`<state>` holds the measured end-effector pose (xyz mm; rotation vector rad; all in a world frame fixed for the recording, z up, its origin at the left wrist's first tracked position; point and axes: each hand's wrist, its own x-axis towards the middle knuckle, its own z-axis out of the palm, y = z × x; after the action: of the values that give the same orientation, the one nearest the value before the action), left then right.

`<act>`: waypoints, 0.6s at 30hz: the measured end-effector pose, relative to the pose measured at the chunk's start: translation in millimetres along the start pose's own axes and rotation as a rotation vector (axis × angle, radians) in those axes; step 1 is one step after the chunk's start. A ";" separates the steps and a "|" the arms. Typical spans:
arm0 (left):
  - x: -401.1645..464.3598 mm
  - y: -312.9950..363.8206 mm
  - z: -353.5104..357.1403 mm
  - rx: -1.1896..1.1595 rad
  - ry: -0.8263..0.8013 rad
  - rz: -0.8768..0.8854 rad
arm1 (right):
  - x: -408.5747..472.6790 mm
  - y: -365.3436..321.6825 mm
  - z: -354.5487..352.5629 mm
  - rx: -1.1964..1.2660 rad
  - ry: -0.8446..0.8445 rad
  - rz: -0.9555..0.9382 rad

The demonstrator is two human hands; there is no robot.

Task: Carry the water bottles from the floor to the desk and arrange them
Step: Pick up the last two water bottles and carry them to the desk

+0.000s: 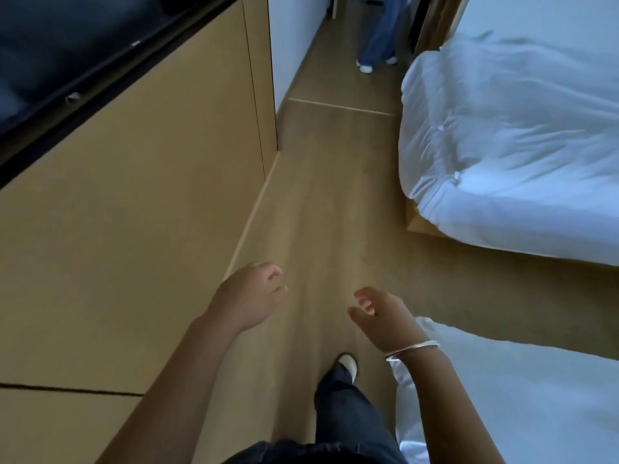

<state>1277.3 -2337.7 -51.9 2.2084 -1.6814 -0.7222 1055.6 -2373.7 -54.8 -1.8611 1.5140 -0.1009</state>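
While both my arms reach forward over the wooden floor (321, 202), my left hand (246, 298) hangs with its fingers (276, 272) loosely curled and holds nothing, and my right hand (380, 316) does the same, its fingers (363, 299) relaxed and bare of any load. A thin silver bracelet (413, 348) circles my right wrist. The two hands are apart, with a strip of floor showing between them. I cannot see any water bottle anywhere in view, neither on the floor nor in either hand. To my left runs a tall tan wooden panel (134, 229), and a dark television screen (67, 45) sits high on it. To my right lies a bed with rumpled white bedding (519, 145), and a second stretch of white bedding (519, 396) lies nearer me, just beside my right forearm. Below my hands my own leg in dark trousers (345, 406) steps forward, ending in a pale shoe (348, 363). Far down the passage stands another person in wide blue jeans (385, 31) and white shoes.
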 end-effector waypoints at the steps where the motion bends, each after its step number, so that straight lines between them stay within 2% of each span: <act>1: 19.5 2.3 -0.9 0.004 -0.003 -0.002 | 17.7 0.6 -7.1 -0.003 -0.003 -0.004; 11: 233.0 64.4 -30.7 0.104 0.005 -0.049 | 224.0 -11.7 -115.8 -0.172 -0.035 -0.120; 18: 337.9 81.9 -47.4 0.154 0.017 -0.094 | 347.1 -25.9 -160.0 -0.287 -0.088 -0.192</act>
<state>1303.8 -2687.5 -46.5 2.4053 -1.6872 -0.6131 1105.9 -2753.4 -50.4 -2.2060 1.3418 0.1138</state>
